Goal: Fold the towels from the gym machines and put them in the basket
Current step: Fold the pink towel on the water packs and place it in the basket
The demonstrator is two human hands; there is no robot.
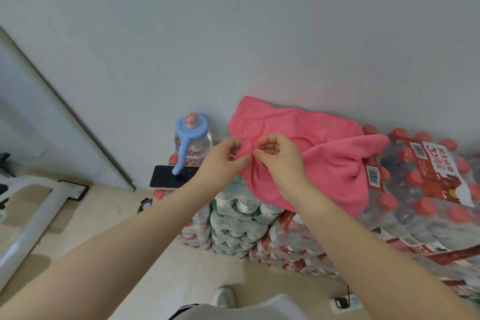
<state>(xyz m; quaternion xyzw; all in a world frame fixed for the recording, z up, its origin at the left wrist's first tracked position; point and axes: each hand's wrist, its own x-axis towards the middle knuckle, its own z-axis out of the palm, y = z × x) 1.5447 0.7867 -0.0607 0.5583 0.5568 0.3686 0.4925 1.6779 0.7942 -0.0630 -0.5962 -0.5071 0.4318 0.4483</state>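
Observation:
A pink towel [306,143] lies bunched on top of stacked packs of bottled water [415,189], against the wall. My left hand [223,161] and my right hand [280,158] meet at the towel's near left edge. Each pinches the cloth between thumb and fingers, close together. The towel's far corner stands up against the wall, and a flap folds over toward the right. No basket is in view.
A clear bottle with a blue lid and handle [191,138] stands left of the towel, beside a black phone [171,176]. White gym machine tubing [28,221] crosses the floor at left. A power strip [345,302] lies on the floor near my shoe [224,296].

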